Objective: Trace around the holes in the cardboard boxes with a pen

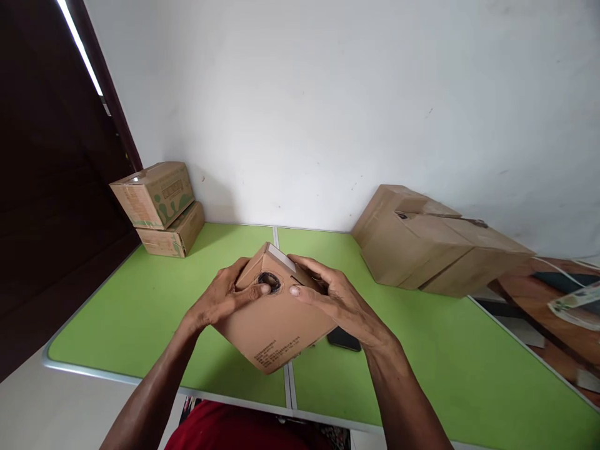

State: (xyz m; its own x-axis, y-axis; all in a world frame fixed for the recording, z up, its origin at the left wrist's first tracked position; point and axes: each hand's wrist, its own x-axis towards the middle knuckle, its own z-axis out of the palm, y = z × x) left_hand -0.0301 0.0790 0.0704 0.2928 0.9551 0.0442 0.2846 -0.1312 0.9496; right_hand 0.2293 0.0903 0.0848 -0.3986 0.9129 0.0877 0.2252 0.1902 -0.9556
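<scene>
- From my end, both hands are grasping one carton (281,319): the left hand (229,294) wraps its left side, the right hand (328,294) its right, fingers behind and thumbs on the face turned to me. Gripped from opposite sides, it probably stays balanced.
- The left thumb touches the dark-rimmed round hole (269,282); the right thumb presses flat beside it, which I'd guess steadies the tilt.
- I have the carton corner-down over the middle of the worktop (398,356), towards the front edge, so its printed text (276,353) sits low and its white label (281,255) high. I can't tell whether the lowest corner touches the surface.
- Just beside it, partly behind the right hand, a dark flat object (344,339) lies on the worktop.
- At the back left corner, an upper box (154,194) sits askew on a lower box (173,234); stacking likely saves room.
- Towards the back right corner I see larger cartons (431,244) packed together by the wall (304,112), reaching past the right edge, seemingly to leave the middle free for handling.
</scene>
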